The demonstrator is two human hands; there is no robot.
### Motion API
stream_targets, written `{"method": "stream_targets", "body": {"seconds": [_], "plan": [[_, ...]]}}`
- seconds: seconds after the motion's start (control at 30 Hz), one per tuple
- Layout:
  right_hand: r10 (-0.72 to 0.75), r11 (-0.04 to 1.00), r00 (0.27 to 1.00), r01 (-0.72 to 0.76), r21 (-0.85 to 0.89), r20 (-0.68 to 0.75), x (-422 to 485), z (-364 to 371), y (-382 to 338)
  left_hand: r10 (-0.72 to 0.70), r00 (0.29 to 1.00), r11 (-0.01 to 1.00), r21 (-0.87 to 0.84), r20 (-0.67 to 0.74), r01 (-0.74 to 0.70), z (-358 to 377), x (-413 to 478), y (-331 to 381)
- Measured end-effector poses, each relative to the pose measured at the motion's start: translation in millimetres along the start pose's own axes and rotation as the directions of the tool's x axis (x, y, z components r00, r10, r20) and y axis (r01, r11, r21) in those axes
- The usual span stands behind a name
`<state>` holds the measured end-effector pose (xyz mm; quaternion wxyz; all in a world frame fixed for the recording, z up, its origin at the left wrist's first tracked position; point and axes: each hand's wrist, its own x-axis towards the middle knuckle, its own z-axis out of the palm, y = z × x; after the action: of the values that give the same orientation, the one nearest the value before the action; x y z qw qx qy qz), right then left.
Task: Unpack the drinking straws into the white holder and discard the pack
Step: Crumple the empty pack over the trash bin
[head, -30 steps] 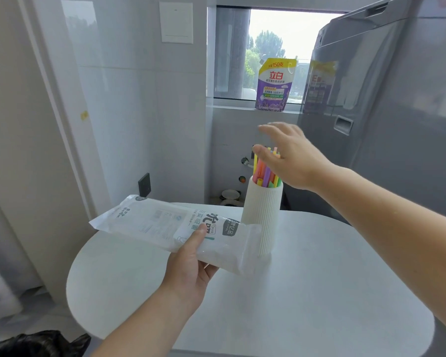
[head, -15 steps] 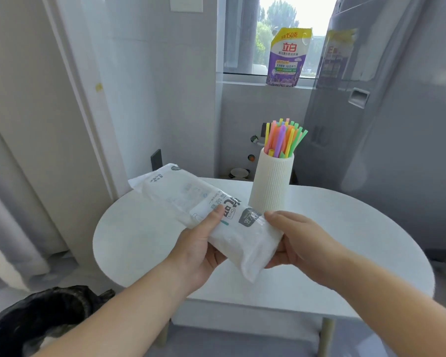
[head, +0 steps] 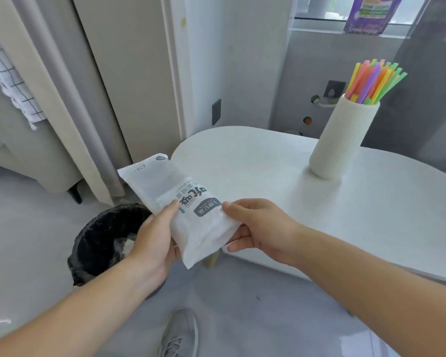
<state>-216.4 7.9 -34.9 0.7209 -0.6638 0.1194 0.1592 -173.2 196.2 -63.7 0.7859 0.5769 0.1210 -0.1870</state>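
Note:
Both hands hold the flat white straw pack (head: 180, 202), which looks empty, in the air off the table's near left edge. My left hand (head: 156, 243) grips its left side with the thumb on top. My right hand (head: 258, 228) pinches its lower right end. The ribbed white holder (head: 343, 140) stands upright on the white table (head: 255, 161) at the back right, apart from both hands. Several coloured straws (head: 371, 81) fan out of its top.
A bin with a black liner (head: 103, 238) stands on the grey floor left of the table, just below and left of the pack. My grey shoe (head: 179, 333) is at the bottom. A purple pouch (head: 368, 14) sits on the window sill. A curtain (head: 70, 99) hangs at left.
My right hand left the straws and took hold of the pack's end. The view swung left and down, bringing the bin into sight, and the pack now hangs off the table's edge.

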Motion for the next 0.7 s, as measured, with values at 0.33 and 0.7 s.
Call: {"method": "stream_targets", "body": {"seconds": [0.33,0.7], "plan": [[0.218,0.952,0.976,-0.214,-0.218,-0.005,78.8,63.4,60.2,-0.324,0.926,0.941,0.033,-0.194,0.336,-97.0,8.5,-45.8],[0.21,0.938,0.971,-0.232,-0.255,-0.113,101.0,65.9,73.9,-0.515,0.857,0.851,0.131,0.025,0.508,-83.8,7.8,-62.2]]}}
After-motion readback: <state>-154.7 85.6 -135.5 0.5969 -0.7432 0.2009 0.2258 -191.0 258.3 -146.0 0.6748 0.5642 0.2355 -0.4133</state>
